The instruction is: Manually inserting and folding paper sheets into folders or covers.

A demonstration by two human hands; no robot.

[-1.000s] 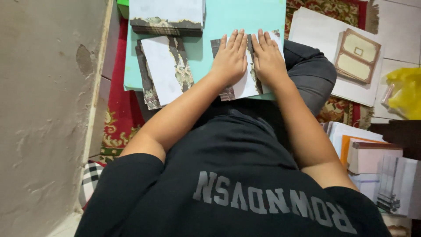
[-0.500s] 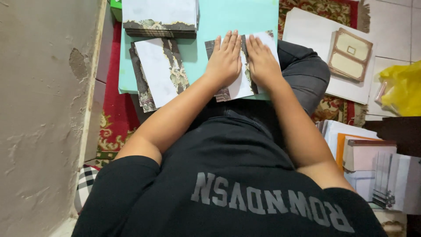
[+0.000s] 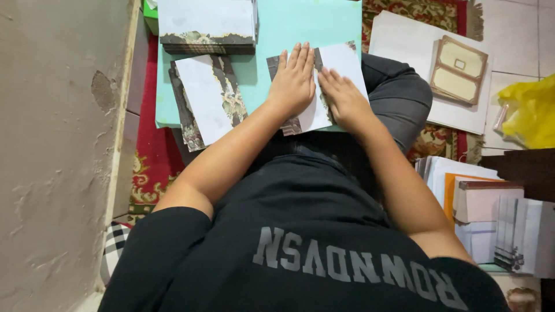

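Both hands lie flat on one folded card [image 3: 341, 63]. The card is white with dark brown, flowery bands. It lies on a light green board [image 3: 300, 26] that rests over the person's lap and serves as the worktop. The card sits at the near right part of that board, close to its near edge.

The left hand [image 3: 293, 84] is spread open with the fingers straight and close together, and the palm presses down on the left part of the card. The right hand [image 3: 342, 97] is open too, with its fingers pointing away from the body, and it presses on the middle of the card. Neither hand grips anything; they only push down. The two hands sit side by side and almost touch.

The card is right under the hands, not off to one side. Its long side runs away from the body and tilts a little to the right. The far right corner of the card sticks out past the right hand's fingertips, so the right hand is nearer to that bare part.

To the left on the board lies a small pile of the same cards [image 3: 208, 98], tilted. At the far left corner stands a taller stack of cards [image 3: 207, 26]. Off the board to the right, on a white sheet on the floor, lies a tan framed card [image 3: 458, 69]. A yellow plastic bag [image 3: 529, 112] lies further right.
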